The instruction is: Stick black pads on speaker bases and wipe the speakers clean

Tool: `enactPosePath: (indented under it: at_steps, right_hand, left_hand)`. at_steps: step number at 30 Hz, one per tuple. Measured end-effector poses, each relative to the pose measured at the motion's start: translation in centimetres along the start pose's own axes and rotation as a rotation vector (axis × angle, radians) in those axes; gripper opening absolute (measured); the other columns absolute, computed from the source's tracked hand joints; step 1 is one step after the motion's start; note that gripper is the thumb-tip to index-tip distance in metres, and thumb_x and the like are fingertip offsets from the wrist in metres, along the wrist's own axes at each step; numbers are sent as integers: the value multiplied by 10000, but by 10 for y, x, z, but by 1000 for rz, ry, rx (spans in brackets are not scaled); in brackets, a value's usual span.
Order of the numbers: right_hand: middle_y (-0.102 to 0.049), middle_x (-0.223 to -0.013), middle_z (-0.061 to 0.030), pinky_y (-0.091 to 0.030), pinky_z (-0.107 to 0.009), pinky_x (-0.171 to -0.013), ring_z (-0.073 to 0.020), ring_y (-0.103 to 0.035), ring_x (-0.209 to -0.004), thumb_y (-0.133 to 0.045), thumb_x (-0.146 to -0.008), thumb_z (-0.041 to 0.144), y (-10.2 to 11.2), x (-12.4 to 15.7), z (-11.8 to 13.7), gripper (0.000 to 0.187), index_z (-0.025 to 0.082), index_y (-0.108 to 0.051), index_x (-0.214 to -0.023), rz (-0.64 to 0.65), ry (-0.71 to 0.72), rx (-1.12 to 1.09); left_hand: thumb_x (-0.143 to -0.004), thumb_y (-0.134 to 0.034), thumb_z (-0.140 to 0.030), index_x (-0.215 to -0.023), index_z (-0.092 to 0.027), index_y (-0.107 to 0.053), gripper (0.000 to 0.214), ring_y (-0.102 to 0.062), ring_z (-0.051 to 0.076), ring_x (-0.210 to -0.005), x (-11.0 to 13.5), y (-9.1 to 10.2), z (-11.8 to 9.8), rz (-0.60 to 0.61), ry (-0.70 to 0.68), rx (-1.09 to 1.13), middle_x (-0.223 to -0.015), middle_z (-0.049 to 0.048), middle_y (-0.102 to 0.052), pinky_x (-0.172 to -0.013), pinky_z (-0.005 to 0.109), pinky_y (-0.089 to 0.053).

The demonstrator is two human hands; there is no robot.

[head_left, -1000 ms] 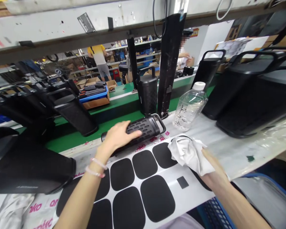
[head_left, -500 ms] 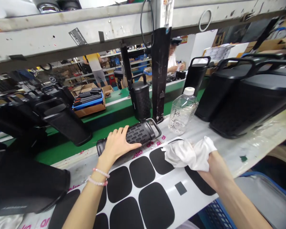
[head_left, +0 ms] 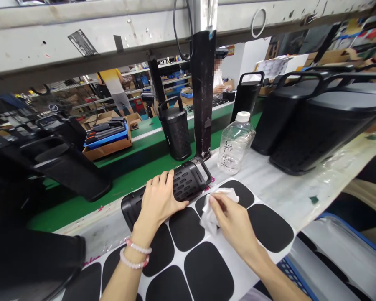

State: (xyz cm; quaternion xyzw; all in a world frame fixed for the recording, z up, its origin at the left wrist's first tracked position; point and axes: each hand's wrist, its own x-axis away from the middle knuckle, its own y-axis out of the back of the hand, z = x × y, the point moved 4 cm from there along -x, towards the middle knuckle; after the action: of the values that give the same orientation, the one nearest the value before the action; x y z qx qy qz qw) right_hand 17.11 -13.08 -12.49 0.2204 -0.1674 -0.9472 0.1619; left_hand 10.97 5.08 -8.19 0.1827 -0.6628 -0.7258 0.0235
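Observation:
My left hand (head_left: 158, 198) lies over a black slotted housing with a loop handle (head_left: 188, 180), which rests on its side at the bench's back edge. The fingers wrap over its top and the thumb is apart, near the sheet. In my right hand (head_left: 232, 217) a crumpled white cloth (head_left: 210, 219) is pinched over the sheet, just right of the housing. Beneath both hands lies a white sheet with several black rounded-square pieces (head_left: 209, 271). A clear bottle with a white cap and handwriting (head_left: 236, 144) stands behind the cloth.
Tall black housings with handles (head_left: 288, 113) stand on the right, others (head_left: 72, 167) at the left. A dark post (head_left: 202, 96) rises behind the bench under a shelf beam. A blue basket (head_left: 296, 271) sits lower right. Two people are in the background.
My right hand has moved left with the cloth, toward the slotted housing, and the cloth is bunched smaller. My left hand stays on the housing. The view has shifted slightly.

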Motion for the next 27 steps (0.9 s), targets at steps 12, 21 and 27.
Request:
enactPosePath:
  at_steps: [12, 21, 27]
  right_hand:
    - [-667, -760, -4, -538, -313, -639, -207, -645, -714, -617, -840, 389, 23, -34, -16, 145, 252, -580, -871, -123, -413, -824]
    - [-757, -912, -70, -556, -366, -871, -258, -711, -915, -652, -840, 345, 36, 4, -48, 255, 191, -685, -1040, 72, -1025, -1036]
    - [-701, -639, -40, -545, -307, -618, -226, -659, -622, -711, -762, 432, 64, 0, -62, 251, 183, -716, -722, 27, -796, -506]
  left_hand:
    - [-663, -725, -546, -1361, -73, -472, 880, -566, 404, -1164, 1, -3, 0, -29, -7, -25, -1346, 220, -575, -976, 514, -442]
    - [-672, -726, -508, -1346, -58, -494, 842, -588, 372, -1138, 3, -4, -1, -86, -21, -69, -1314, 193, -605, -959, 486, -467]
    - [-677, -730, -502, -1356, -53, -486, 850, -587, 375, -1134, 4, -4, 0, -91, -15, -72, -1311, 187, -606, -958, 494, -467]
